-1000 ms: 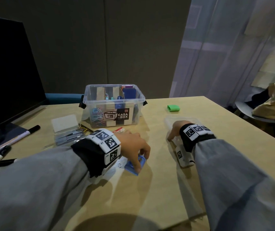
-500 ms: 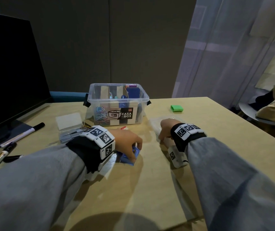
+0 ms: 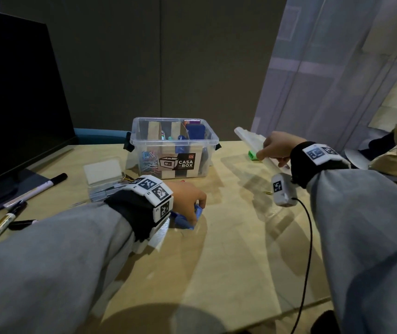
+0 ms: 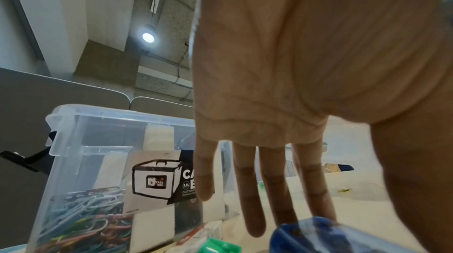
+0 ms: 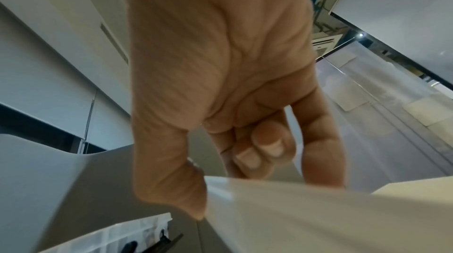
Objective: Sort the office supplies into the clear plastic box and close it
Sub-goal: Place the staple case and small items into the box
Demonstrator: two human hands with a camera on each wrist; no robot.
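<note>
Translucent clear plastic lid (image 3: 252, 143) tilted, long axis rising left toward the clear plastic box (image 3: 173, 150). Right hand (image 3: 278, 148) pinches its edge; left hand (image 3: 187, 201) grips a small blue plastic item (image 3: 187, 219) on the wooden table (image 3: 228, 249).

Dim, wide-angle-warped views, soft table (image 3: 228, 237) shadows, perhaps motion-blurred wrist close-ups.

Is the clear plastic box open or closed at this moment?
Open. The clear plastic box has no cover on its rim, and the right hand holds the lid in the air beside it.
</note>
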